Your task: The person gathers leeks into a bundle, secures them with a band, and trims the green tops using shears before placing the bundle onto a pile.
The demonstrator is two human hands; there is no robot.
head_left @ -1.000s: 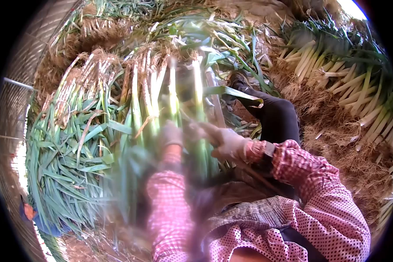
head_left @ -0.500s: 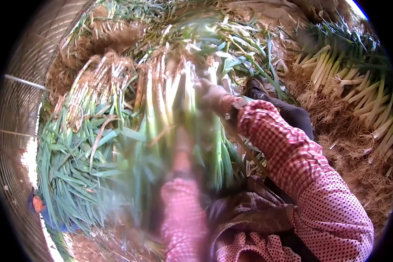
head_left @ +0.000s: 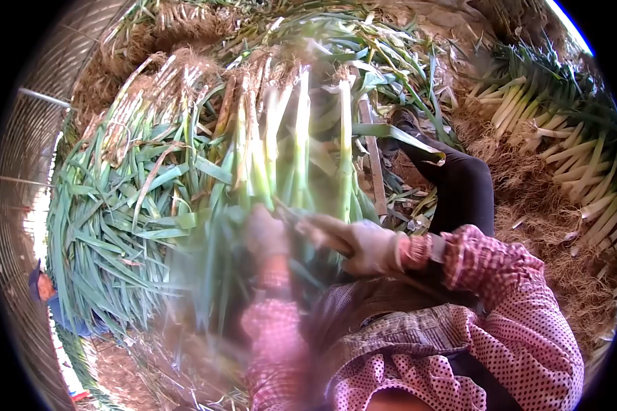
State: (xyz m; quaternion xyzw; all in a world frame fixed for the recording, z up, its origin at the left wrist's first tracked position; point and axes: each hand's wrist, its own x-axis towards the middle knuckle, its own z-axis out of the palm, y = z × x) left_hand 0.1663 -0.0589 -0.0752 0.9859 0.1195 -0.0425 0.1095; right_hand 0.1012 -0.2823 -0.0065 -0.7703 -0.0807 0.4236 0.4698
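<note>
My left hand (head_left: 266,236), smeared by motion, is closed around the lower, green part of a leek (head_left: 259,168) whose pale shank points away from me. Close to its right, my gloved right hand (head_left: 373,248) is closed on a limp tan strip, which looks like a dry outer leaf (head_left: 322,231); its far end reaches my left hand. Other leeks with pale shanks lie alongside, one (head_left: 301,130) in the middle and another (head_left: 345,137) farther right. Blur hides the fingertips of my left hand.
A heap of unpeeled leeks (head_left: 110,226) covers the left side. Whiter leeks (head_left: 562,147) with brown roots (head_left: 528,212) lie in a row at right. My dark-clad leg (head_left: 463,181) stretches between. A person in a cap (head_left: 44,284) is at the left edge.
My right hand has drawn back from the shanks toward my body and now holds the tan strip. My left hand is slightly farther left, and the leeks in the middle are spread more apart.
</note>
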